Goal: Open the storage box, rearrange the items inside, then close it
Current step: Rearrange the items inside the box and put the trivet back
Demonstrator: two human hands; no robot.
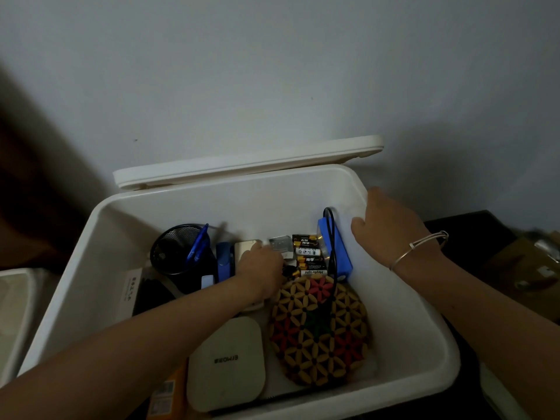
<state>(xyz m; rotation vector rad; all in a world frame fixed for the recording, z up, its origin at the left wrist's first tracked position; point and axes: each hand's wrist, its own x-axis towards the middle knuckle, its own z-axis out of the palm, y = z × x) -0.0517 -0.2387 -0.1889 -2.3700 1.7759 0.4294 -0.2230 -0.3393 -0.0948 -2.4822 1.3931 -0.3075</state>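
Note:
The white storage box (445, 353) stands open, its lid (248, 165) tipped back against the wall. Inside are a black mesh pen cup (175, 253) with a blue pen (198, 242), a blue stapler (224, 259), several batteries (309, 256), a blue device (335, 253) with a black cord, a round woven mat (321, 331) and a cream flat device (227, 362). My left hand (262, 274) reaches down among the small items by the batteries, fingertips at a small cream box (245, 248); its grip is hidden. My right hand (391, 225) hovers beside the blue device, fingers spread.
A white labelled carton (130, 291) and an orange pack (166, 395) lie along the box's left and near sides. Another white container (15, 298) sits at the far left. A cardboard box (521, 268) rests on the dark surface (472, 225) to the right.

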